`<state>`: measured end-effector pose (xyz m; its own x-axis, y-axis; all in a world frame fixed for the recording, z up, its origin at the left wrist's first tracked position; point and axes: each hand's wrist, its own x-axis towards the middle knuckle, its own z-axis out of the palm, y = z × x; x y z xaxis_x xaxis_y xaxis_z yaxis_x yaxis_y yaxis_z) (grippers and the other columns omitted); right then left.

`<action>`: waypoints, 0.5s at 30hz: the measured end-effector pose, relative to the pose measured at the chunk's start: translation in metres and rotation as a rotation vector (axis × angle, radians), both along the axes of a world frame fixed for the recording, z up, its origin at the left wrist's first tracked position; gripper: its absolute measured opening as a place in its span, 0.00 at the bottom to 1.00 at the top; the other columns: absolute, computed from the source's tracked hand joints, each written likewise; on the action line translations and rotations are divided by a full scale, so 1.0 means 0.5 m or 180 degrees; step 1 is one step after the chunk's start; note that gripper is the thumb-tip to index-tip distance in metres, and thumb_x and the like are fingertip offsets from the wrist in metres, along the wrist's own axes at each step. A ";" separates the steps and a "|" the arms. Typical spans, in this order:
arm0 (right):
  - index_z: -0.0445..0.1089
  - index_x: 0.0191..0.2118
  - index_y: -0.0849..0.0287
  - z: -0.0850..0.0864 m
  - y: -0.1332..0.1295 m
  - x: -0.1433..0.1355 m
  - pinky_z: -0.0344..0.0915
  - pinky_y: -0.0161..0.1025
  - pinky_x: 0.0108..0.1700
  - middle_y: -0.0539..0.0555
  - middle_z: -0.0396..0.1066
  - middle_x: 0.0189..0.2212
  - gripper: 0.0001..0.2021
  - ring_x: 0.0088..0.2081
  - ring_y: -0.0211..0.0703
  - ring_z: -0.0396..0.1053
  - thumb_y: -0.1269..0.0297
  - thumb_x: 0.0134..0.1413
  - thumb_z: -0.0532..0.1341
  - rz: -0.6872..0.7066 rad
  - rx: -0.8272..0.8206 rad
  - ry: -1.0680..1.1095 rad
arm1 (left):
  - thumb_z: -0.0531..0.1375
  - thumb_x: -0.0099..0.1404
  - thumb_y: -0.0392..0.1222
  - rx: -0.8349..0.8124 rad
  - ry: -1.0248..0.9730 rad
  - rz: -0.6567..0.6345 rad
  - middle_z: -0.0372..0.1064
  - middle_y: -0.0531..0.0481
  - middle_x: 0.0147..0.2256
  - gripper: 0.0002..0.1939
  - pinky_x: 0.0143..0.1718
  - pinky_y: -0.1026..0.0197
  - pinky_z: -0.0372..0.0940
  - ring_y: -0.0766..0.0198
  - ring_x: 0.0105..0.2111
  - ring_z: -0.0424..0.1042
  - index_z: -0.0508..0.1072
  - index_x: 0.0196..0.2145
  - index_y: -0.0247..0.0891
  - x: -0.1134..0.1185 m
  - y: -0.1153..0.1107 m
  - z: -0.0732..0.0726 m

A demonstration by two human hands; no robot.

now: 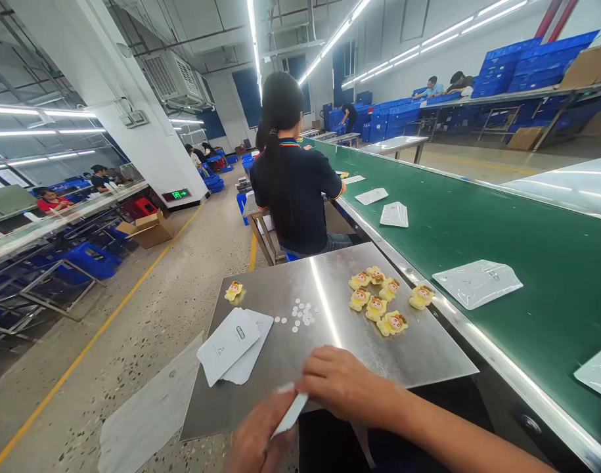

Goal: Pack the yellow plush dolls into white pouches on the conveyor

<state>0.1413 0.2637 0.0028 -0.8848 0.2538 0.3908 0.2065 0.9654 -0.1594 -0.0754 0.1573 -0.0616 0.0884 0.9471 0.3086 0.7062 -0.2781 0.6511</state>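
Near the front edge of the metal table, my left hand [263, 430] grips a flat white packet [291, 415], seen nearly edge-on. My right hand [342, 384] pinches its upper end with curled fingers. Both hands are a little smeared by motion. To the left lies a stack of white printed packets [228, 345]. Small white round discs [304, 314] are scattered mid-table. At the right sits a group of yellow doll figures [376, 305], with one more yellow doll [422, 296] by the table's right edge. Another yellow doll [234, 291] rests at the far left corner.
Alongside on the right runs a green conveyor belt [477, 236] carrying white packets [477, 284]. A seated person in a dark shirt [297, 184] is just beyond the table. A translucent sheet [147, 420] hangs at the left. Blue crates [541, 62] are stacked at the far right.
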 end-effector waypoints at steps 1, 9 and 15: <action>0.69 0.43 0.58 0.006 -0.006 0.006 0.62 0.36 0.39 0.53 0.69 0.35 0.09 0.37 0.39 0.65 0.67 0.62 0.53 0.0106 -0.0024 -0.0196 | 0.59 0.60 0.51 -0.0476 -0.0417 -0.0149 0.71 0.49 0.51 0.26 0.53 0.52 0.63 0.51 0.51 0.69 0.66 0.56 0.50 0.017 -0.006 0.006; 0.67 0.53 0.58 -0.029 0.144 -0.008 0.61 0.40 0.52 0.57 0.67 0.50 0.20 0.52 0.44 0.64 0.52 0.61 0.54 -0.0437 -0.0770 -0.0075 | 0.61 0.52 0.63 -0.1673 -0.2691 0.0969 0.74 0.39 0.46 0.33 0.54 0.47 0.61 0.45 0.49 0.69 0.73 0.46 0.34 0.097 0.043 -0.034; 0.57 0.61 0.64 -0.116 0.179 0.029 0.36 0.63 0.62 0.61 0.53 0.62 0.36 0.63 0.61 0.43 0.41 0.57 0.50 -0.1205 -0.0155 -0.0433 | 0.61 0.59 0.55 -0.1334 -0.3968 0.1753 0.68 0.39 0.53 0.31 0.53 0.52 0.64 0.50 0.52 0.68 0.61 0.56 0.40 0.115 0.056 -0.065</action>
<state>0.1560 0.3530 -0.0553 -0.7680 0.5870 0.2561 0.5685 0.8090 -0.1497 -0.0180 0.1853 -0.0942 -0.4314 0.8101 -0.3970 -0.4270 0.2043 0.8809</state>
